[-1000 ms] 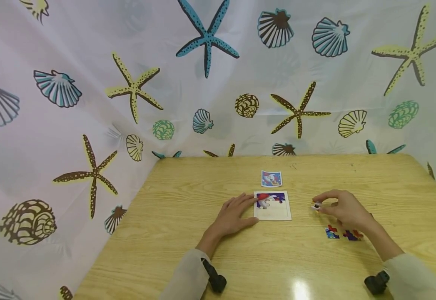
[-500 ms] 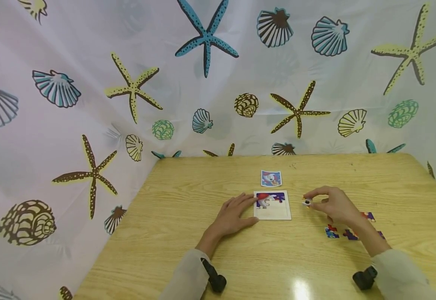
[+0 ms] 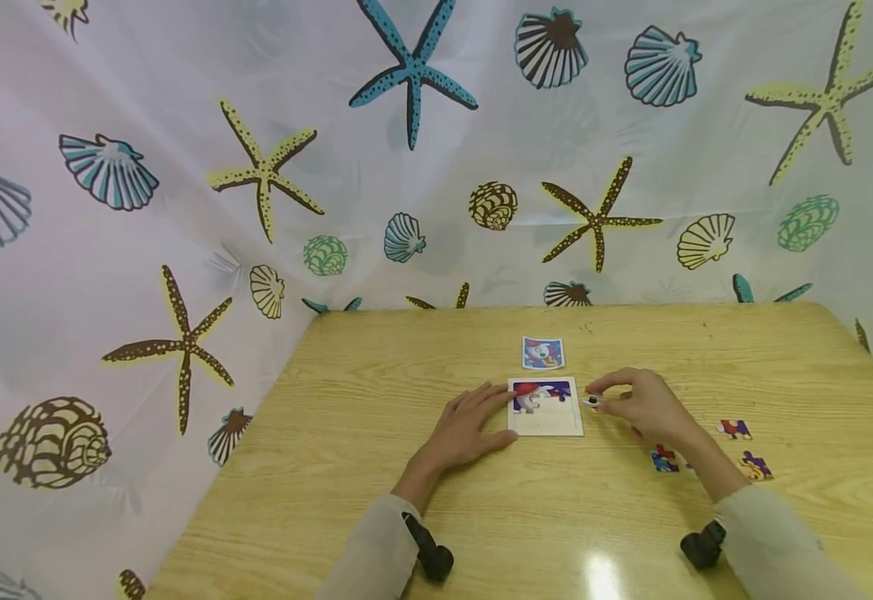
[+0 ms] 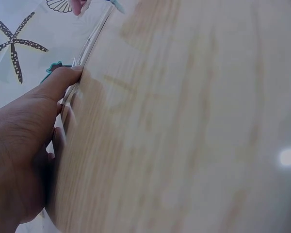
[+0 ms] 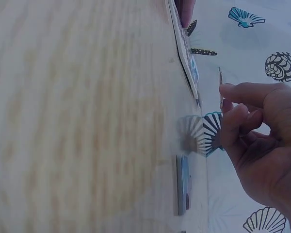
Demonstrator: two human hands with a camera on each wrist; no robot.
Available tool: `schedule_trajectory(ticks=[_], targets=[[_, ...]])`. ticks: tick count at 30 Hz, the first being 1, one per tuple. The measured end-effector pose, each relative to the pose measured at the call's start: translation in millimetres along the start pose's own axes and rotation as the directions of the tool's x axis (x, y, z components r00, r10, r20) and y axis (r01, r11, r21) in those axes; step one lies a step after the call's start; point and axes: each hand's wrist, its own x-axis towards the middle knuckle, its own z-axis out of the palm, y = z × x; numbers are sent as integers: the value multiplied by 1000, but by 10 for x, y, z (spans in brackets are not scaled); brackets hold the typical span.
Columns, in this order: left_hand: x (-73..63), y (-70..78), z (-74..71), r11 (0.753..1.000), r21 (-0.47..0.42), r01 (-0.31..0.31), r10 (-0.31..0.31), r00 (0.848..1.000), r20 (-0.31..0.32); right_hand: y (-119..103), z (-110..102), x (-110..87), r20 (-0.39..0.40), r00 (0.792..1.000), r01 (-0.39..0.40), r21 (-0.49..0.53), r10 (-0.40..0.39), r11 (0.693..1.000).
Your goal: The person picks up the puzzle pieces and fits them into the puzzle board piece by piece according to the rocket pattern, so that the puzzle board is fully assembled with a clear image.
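A square puzzle board with a white frame lies on the table, its upper part filled by joined pieces showing a red shape on purple. My left hand rests at the board's left edge, fingers spread and loosely bent, index fingertip on the frame. Just off the right edge, my right hand pinches a mostly white puzzle piece with a black spot between thumb and index finger. The right wrist view shows this hand holding the piece edge-on, above the table surface.
Behind the board lies a small picture card of a white dog-like figure. Several loose puzzle pieces lie to the right, among them a red and blue one, partly near the right forearm. A shell-patterned curtain borders the wooden table.
My right hand has moved left with the puzzle piece, up to the board's right edge. Loose pieces formerly behind the right forearm now show. The left hand has stayed in place.
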Motion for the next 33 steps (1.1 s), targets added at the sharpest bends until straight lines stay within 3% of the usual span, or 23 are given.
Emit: schedule_trajectory(ticks=[7,15,24,27,33], targets=[[7,-6,-3,1000,2,9,-9,1000,0,-36,91,101,3,998,66,-19,-66,998],[8,-21,11,1000,15,17,-17,1000,6,-55,222,193,11,999,46,-5,-46,999],[11,-11,19,1000,16,24,-24,1000,5,-72,386,334,1,992,124,-159,-125,980],[4,-12,14,1000,15,23,-23,1000,4,-112,421,368,5,988,154,-185,-156,971],[5,-18,13,1000,9,18,-18,1000,3,-151,490,438,9,989,145,-195,-146,970]])
